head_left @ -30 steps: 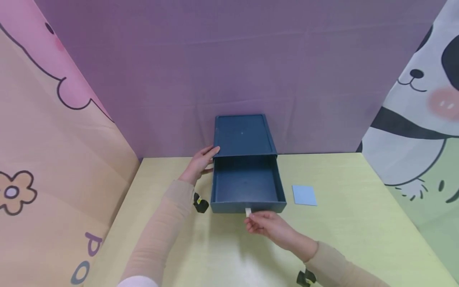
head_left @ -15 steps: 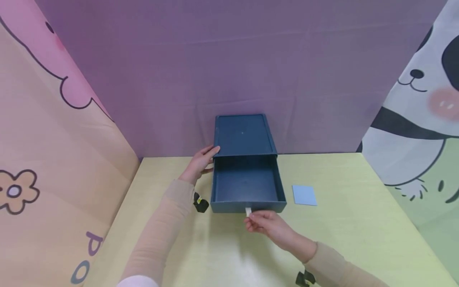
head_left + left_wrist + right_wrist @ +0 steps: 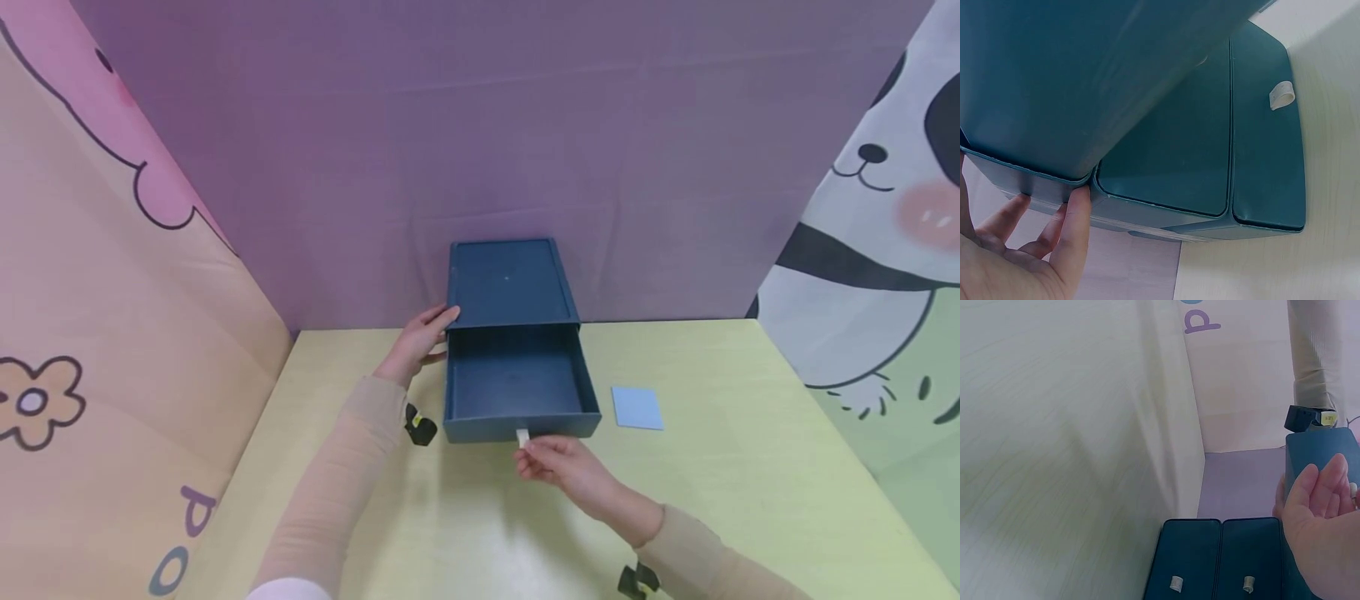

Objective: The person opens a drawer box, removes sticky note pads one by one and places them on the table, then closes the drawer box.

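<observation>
A dark blue drawer cabinet (image 3: pixel 506 282) stands at the back of the table, its stacked drawers showing in the left wrist view. The top drawer (image 3: pixel 517 429) is pulled far out, and its inside bottom shows from above. At the drawer's front, my right hand (image 3: pixel 566 471) pinches the small white pull tab (image 3: pixel 522 437) between thumb and fingers. My left hand (image 3: pixel 420 337) rests against the cabinet's left side near the front upper corner. In the left wrist view, the left fingers (image 3: pixel 1075 225) are fairly straight, tips on the cabinet's side wall.
A light blue square of paper (image 3: pixel 637 407) lies on the pale table (image 3: pixel 712 467) to the right of the cabinet. Behind the cabinet hangs a purple cloth (image 3: pixel 337 167). Lower drawers with white pull tabs (image 3: pixel 1282 95) are pushed in. Printed cloths flank the table.
The top drawer has slid slightly inward, away from me, and my right hand has moved with it, still pinching the tab. My left hand has stayed in place.
</observation>
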Demonstrator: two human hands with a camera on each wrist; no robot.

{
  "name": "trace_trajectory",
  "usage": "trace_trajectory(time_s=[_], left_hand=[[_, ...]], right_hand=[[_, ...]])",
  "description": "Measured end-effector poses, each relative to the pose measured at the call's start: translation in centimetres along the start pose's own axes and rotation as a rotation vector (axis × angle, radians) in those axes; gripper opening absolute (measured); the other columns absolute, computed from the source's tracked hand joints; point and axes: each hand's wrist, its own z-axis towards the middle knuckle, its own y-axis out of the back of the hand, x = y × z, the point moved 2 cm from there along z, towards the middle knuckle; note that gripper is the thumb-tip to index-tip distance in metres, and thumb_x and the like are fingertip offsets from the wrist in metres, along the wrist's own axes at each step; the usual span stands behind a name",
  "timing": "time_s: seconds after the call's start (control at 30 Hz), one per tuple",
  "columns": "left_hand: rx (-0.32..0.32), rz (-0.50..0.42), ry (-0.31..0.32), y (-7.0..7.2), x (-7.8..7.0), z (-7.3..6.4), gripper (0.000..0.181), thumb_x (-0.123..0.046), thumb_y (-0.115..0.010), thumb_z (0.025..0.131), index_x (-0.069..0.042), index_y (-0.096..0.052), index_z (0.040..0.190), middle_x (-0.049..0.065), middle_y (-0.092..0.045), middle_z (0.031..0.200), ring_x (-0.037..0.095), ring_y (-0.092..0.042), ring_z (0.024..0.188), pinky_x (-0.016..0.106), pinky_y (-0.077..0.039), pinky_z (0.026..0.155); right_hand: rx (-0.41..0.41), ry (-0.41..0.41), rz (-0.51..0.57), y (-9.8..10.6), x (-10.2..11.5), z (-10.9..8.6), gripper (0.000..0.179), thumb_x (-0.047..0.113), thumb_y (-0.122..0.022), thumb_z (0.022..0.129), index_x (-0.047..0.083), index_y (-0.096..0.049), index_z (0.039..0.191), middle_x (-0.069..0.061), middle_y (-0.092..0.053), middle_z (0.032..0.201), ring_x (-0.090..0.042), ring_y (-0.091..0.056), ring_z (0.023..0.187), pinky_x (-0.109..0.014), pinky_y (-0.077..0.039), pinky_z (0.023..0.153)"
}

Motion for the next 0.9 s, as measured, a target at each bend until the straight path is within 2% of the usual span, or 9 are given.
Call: trace_trajectory(time_s=[0.27,0.37,0.4,0.67,0.9], left_hand=[[-0.018,0.010,-0.014,-0.04,-0.22,-0.59,0.069,-0.048,-0.057,0.091,-0.022,-0.031,0.149,0.006,-0.029,0.154,0.031,-0.038,0.135,0.048,-0.041,0.105],[-0.021,0.013,-0.007,-0.06,-0.21,-0.51,0.069,-0.048,-0.057,0.091,-0.022,-0.031,0.149,0.006,-0.029,0.154,0.031,-0.037,0.135,0.047,-0.040,0.105],[-0.025,0.013,-0.009,0.00,0.09,-0.11,0.069,-0.049,-0.058,0.090,-0.023,-0.032,0.149,0.005,-0.030,0.154,0.031,-0.037,0.135,0.047,-0.041,0.104],[-0.026,0.008,-0.005,-0.11,0.01,-0.10,0.068,-0.049,-0.058,0.091,-0.024,-0.032,0.149,0.005,-0.030,0.154,0.031,-0.037,0.135,0.047,-0.041,0.104],[-0.028,0.008,-0.003,-0.11,0.02,-0.26,0.068,-0.048,-0.057,0.091,-0.024,-0.032,0.149,0.005,-0.029,0.154,0.030,-0.037,0.135,0.047,-0.041,0.104]], right_hand=[[0.001,0.000,-0.003,0.04,-0.07,0.18,0.036,0.012,-0.048,0.098,-0.023,-0.053,0.108,0.006,-0.065,0.086,-0.006,-0.062,0.082,-0.021,-0.052,0.083],[-0.005,-0.001,-0.001,0.07,-0.17,0.33,0.037,0.012,-0.048,0.098,-0.023,-0.053,0.108,0.006,-0.065,0.085,-0.006,-0.062,0.081,-0.022,-0.053,0.083],[-0.007,-0.002,-0.003,0.08,-0.19,0.39,0.036,0.012,-0.047,0.098,-0.023,-0.053,0.109,0.006,-0.065,0.085,-0.006,-0.062,0.081,-0.022,-0.053,0.083],[-0.013,0.005,0.003,0.21,-0.36,0.75,0.040,0.010,-0.046,0.098,-0.027,-0.048,0.112,0.007,-0.065,0.085,-0.005,-0.062,0.081,-0.021,-0.052,0.082],[-0.022,-0.001,-0.008,0.31,-0.30,0.98,0.037,0.011,-0.046,0.098,-0.023,-0.052,0.111,0.006,-0.066,0.085,-0.006,-0.062,0.081,-0.023,-0.053,0.083]])
